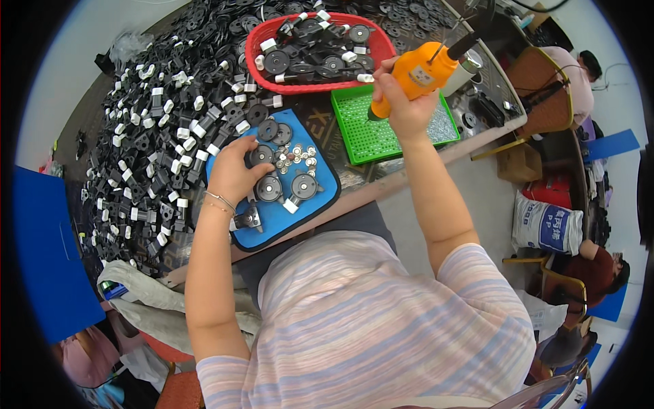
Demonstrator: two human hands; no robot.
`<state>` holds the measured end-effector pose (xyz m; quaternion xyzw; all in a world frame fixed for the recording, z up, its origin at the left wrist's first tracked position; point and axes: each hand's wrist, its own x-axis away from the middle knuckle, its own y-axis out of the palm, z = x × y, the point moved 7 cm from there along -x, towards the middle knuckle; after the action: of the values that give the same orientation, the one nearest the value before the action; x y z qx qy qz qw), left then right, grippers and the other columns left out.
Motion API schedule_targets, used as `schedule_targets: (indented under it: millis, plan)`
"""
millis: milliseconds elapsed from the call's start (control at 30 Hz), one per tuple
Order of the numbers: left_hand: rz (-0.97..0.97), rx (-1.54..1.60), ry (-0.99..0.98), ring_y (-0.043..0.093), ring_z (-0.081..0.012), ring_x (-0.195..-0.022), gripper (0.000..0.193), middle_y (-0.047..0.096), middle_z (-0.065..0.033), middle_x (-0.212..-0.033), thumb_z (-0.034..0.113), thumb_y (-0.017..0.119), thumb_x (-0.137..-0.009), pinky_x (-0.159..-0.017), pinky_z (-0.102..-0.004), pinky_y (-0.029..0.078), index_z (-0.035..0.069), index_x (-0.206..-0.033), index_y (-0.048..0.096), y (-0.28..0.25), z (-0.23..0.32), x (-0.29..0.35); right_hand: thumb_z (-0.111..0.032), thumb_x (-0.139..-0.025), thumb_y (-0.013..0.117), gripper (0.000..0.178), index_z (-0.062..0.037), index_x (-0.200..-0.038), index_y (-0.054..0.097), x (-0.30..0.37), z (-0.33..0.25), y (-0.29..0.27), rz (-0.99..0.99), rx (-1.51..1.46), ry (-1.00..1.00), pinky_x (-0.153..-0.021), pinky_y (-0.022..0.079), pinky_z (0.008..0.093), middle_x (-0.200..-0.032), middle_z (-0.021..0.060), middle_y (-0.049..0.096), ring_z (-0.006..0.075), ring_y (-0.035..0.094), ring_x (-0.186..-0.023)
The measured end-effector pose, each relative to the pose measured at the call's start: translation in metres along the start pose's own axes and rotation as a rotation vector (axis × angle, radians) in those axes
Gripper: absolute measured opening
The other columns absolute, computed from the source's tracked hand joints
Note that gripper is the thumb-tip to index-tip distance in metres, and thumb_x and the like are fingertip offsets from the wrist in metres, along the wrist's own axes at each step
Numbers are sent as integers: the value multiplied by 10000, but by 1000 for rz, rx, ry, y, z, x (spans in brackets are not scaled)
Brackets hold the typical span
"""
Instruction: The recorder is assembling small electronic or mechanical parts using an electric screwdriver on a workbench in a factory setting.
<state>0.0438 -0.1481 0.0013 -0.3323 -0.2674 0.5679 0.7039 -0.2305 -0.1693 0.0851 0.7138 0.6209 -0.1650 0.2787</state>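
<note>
My right hand (411, 105) is wrapped round an orange electric screwdriver (424, 70), its dark tip pointing down to the left over the green basket. On a blue mat (310, 202), the thumb and fingers of my left hand (235, 169) close round the edge of a black wheel (261, 156). Two wheels (269, 129) lie just beyond it. Nearer me sit another wheel (269, 189) and one with a white tab (304, 185). Small silver round pieces (298, 158) lie loose beside my left hand. A black bracket with a metal part (249, 218) rests at the mat's near left.
A big pile of black parts with white tabs (157, 136) covers the table's left. Behind the mat stands a red basket (306, 88) of assembled wheels. A green perforated basket (354, 140) holds small silver screws (439, 126). Co-workers (575, 78) sit at the right.
</note>
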Motion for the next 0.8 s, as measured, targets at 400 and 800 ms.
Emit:
schedule_targets:
  millis: [400, 800]
  plan:
    - [-3, -19, -12, 558, -305, -1051, 475, 580, -162, -1159, 180, 788, -640, -903, -351, 445, -36, -1023, 607, 2, -1, 3, 24, -793, 593, 167, 20, -947, 529, 0, 6, -5, 12, -48, 13, -519, 454, 251, -740, 96, 579, 137, 552, -542]
    - [216, 89, -12, 561, -271, -1049, 580, 580, -140, -1132, 158, 814, -615, -906, -339, 442, 7, -1115, 564, -60, -28, 73, 29, -808, 586, 148, 22, -946, 533, -6, -22, 5, 19, -287, -65, -510, 449, 227, -765, 101, 594, 132, 555, -552]
